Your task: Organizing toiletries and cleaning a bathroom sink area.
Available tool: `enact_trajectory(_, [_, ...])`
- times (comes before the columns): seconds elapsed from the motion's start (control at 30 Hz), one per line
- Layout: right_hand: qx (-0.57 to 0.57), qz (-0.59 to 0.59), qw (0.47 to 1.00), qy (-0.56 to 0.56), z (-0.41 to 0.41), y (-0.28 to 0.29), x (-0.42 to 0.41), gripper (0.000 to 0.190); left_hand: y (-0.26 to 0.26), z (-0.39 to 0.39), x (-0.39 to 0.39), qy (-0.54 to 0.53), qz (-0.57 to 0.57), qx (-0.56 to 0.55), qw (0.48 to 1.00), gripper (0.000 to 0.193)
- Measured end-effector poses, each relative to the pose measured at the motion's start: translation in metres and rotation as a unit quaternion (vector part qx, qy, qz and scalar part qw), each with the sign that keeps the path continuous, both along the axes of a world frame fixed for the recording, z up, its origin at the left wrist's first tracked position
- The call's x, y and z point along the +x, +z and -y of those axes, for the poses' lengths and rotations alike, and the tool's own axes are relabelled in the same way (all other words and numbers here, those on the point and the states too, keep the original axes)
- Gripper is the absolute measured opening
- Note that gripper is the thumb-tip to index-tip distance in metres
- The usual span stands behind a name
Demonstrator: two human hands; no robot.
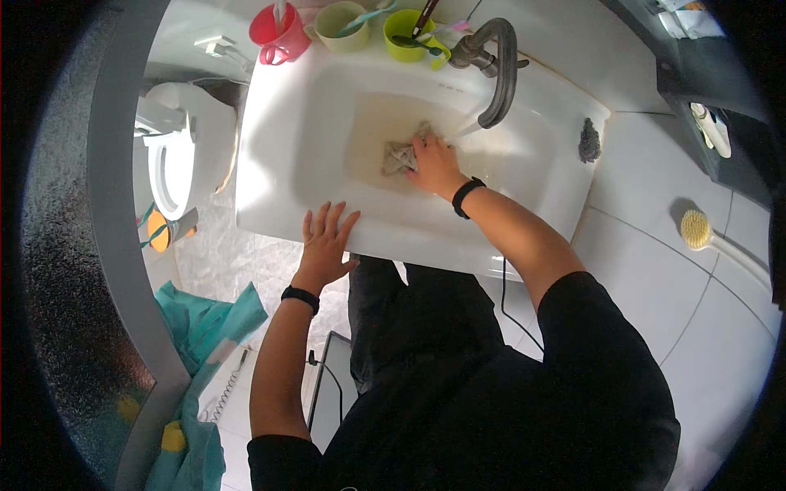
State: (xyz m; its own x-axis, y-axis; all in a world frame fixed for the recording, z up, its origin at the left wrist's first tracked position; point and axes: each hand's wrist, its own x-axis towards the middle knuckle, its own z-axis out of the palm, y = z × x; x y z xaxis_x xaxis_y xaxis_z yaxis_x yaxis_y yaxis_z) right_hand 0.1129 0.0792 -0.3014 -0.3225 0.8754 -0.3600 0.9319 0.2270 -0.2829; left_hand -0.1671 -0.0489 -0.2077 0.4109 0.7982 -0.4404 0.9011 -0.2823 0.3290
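In the basin of a white washbasin (319, 141), my right hand (437, 164) presses on a crumpled, greyish wet cloth (400, 158), its fingers bent over the cloth's right part. Cloudy brownish water (374, 116) surrounds the cloth. A dark metal faucet (506, 73) arches over the basin, and a stream of water seems to run from its spout, just above my right hand. My left hand (325, 240) rests on the basin's front rim with fingers spread and nothing in it.
Behind the basin stand a red cup (279, 37), a cream cup (342, 27) and a green cup (406, 37) with toothbrushes. A dark scouring pad (589, 141) lies on the right rim. A toilet (184, 147) is at left; a long-handled brush (697, 230) hangs at right.
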Motion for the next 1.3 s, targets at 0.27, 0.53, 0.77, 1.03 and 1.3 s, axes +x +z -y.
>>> enact_trajectory(0.27, [-0.07, -0.008, 0.995, -0.075, -0.028, -0.01, -0.001, 0.065, -0.002, 0.001, 0.001, 0.006, 0.004, 0.003, 1.0, 0.106])
enact_trajectory(0.53, [-0.079, -0.076, 0.986, -0.126, -0.025, -0.005, 0.019, 0.061, -0.002, 0.002, -0.001, 0.016, 0.002, 0.008, 1.0, 0.105])
enact_trajectory(0.77, [-0.282, -0.025, 0.955, -0.085, -0.022, 0.017, 0.062, 0.063, 0.003, 0.002, 0.0, 0.015, -0.007, -0.003, 1.0, 0.104])
enact_trajectory(1.03, [-0.236, -0.005, 0.972, -0.001, 0.005, 0.023, 0.071, 0.082, 0.0, 0.003, 0.001, 0.011, -0.007, 0.008, 1.0, 0.104])
enact_trajectory(1.3, [-0.266, 0.071, 0.961, -0.012, -0.018, 0.021, 0.05, 0.1, -0.002, 0.003, 0.003, 0.007, 0.001, 0.021, 1.0, 0.105])
